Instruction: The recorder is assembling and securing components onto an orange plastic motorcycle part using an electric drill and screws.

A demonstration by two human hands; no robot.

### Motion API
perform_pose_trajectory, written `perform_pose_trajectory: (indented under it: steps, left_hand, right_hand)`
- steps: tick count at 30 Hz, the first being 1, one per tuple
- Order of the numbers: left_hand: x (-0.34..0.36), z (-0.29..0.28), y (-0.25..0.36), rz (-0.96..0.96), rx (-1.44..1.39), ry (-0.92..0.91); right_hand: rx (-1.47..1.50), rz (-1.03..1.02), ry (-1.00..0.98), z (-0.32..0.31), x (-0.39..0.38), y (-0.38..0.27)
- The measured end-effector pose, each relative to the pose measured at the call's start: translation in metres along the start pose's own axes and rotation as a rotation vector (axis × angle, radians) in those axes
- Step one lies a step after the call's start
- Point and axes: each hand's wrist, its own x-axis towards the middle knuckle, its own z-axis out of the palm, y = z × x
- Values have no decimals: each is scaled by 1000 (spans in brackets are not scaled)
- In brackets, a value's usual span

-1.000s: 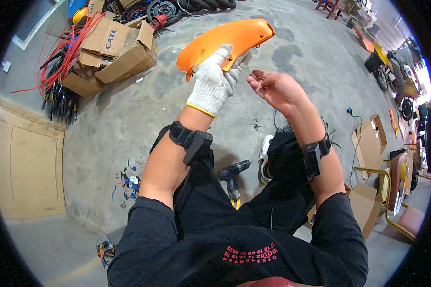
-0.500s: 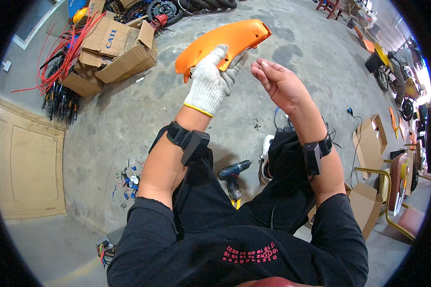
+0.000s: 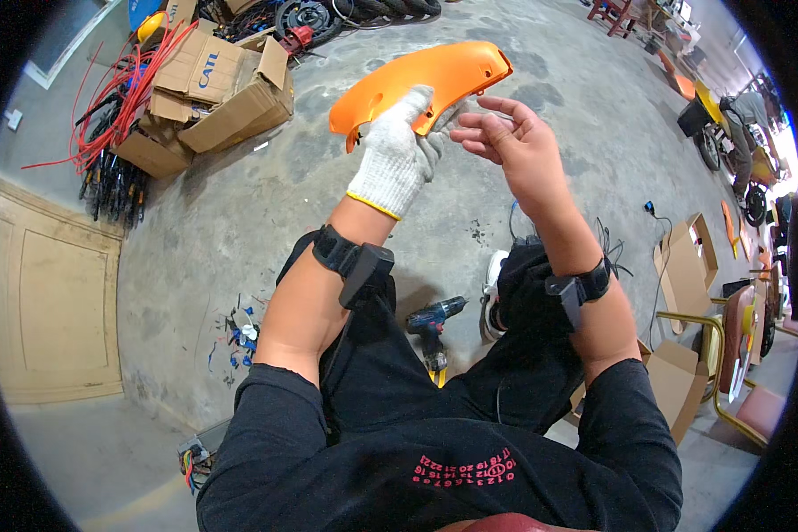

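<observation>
A curved, glossy orange plastic fender [image 3: 421,82] hangs in the air before me, its length running left to right and its right end higher. Wrapped round its lower edge is my left hand [image 3: 397,146], in a white knitted glove with a yellow cuff; the thumb lies on the outer face and the other fingers are partly hidden behind. Bare and just right of the glove, my right hand [image 3: 519,146] has its fingers stretched and apart near the fender's lower right edge. No object shows in it.
A cordless drill [image 3: 434,328] stands on the concrete floor between my legs. Opened cardboard boxes [image 3: 239,97] and red tubing [image 3: 137,97] are at the far left. Plastic scraps [image 3: 239,337] lie left of me. To the right are a chair [image 3: 740,355], more cardboard [image 3: 687,257] and a person [image 3: 745,133] beside a motorbike.
My right hand's fingers have gone from a pinch to spread and moved slightly left toward the glove. The fender has shifted a little to the right, still held by my left hand.
</observation>
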Motion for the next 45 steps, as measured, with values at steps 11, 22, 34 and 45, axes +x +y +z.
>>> perform_pose_trajectory:
  steps: [11,22,34,45]
  left_hand:
    - [-10,6,-7,30,71,40]
    - [-9,11,-14,51,-140,-8]
    - [0,-8,-15,6,-121,-86]
    - [-1,-1,-21,5,-184,38]
  right_hand:
    - [-786,-684,34,10,11,15]
    - [-895,-735,23,11,14,21]
    - [-936,-936,63,8,17,37]
    - [-994,-923,51,1,14,33]
